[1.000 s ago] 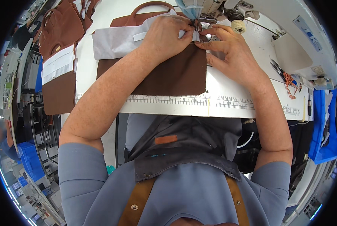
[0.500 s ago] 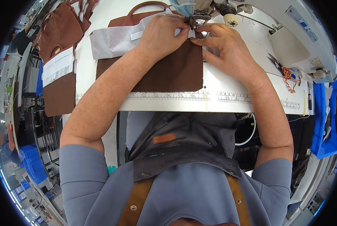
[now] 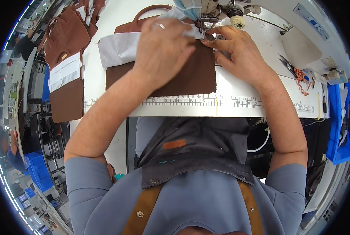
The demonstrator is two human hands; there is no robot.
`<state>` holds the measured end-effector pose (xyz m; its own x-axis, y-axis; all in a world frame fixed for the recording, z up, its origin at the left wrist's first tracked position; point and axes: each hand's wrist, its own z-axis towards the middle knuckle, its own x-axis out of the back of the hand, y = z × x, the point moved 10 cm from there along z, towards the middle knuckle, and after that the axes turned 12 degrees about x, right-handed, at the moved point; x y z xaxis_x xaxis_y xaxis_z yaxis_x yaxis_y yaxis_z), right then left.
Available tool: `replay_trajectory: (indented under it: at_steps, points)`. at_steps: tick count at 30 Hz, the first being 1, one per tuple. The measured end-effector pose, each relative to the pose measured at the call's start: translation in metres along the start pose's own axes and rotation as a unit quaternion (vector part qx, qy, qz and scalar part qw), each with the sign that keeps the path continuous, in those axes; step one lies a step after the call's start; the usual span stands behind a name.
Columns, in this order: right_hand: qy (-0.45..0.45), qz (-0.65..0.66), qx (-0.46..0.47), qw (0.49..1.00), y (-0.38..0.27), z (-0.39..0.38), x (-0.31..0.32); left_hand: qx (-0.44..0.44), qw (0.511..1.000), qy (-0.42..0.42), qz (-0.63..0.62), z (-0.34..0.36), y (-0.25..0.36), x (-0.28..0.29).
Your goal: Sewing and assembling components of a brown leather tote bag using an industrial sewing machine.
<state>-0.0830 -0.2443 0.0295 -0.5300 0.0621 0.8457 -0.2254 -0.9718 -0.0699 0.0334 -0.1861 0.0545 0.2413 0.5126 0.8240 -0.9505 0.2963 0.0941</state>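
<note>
We see the brown panel (image 3: 190,74) flat on the white table (image 3: 237,86), its top right corner by the presser foot (image 3: 202,29) and its front edge just behind the ruler strip (image 3: 171,101). A narrow band of tabletop shows between panel and stacked brown pieces (image 3: 67,35); a wider one runs rightward to the scissors (image 3: 287,65), partly under our right forearm. Our right hand (image 3: 241,55) has spread fingers, tips touching the panel's edge; whether they pinch it, we cannot tell. Our left hand (image 3: 159,55), blurred, has half-bent fingers above panel and white sheet (image 3: 120,49); we cannot tell its hold. The ruler bears printed numbers, the machine (image 3: 312,27) a lettered blue-grey plate (image 3: 311,21).
</note>
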Motion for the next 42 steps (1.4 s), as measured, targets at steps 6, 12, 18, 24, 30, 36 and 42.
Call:
replay_trajectory:
  at_steps: [6,12,18,24,30,36,42]
  points:
    - [-0.011,-0.028,0.011,0.999,-0.011,0.003,0.006,0.011,0.991,-0.074,-0.11,-0.019,0.005,-0.021]
    - [-0.005,-0.016,-0.015,1.0,-0.002,0.003,0.003,0.005,0.986,-0.084,-0.143,-0.013,-0.001,-0.026]
    - [-0.006,-0.044,-0.034,0.998,0.005,0.004,-0.003,-0.013,0.983,-0.091,-0.157,-0.003,-0.011,-0.033]
    - [0.002,-0.076,-0.031,0.997,0.006,0.007,-0.003,-0.01,0.981,-0.104,-0.162,0.005,-0.021,-0.041]
    - [0.0,-0.09,-0.043,0.995,0.007,0.008,-0.002,-0.018,0.985,-0.099,-0.138,0.007,-0.024,-0.043]
    - [0.031,-0.087,0.005,0.996,0.0,0.007,0.002,-0.021,0.983,-0.113,-0.145,0.009,-0.026,-0.044]
    - [0.005,-0.115,-0.033,0.993,0.005,0.008,-0.001,-0.025,0.981,-0.123,-0.145,0.01,-0.028,-0.046]
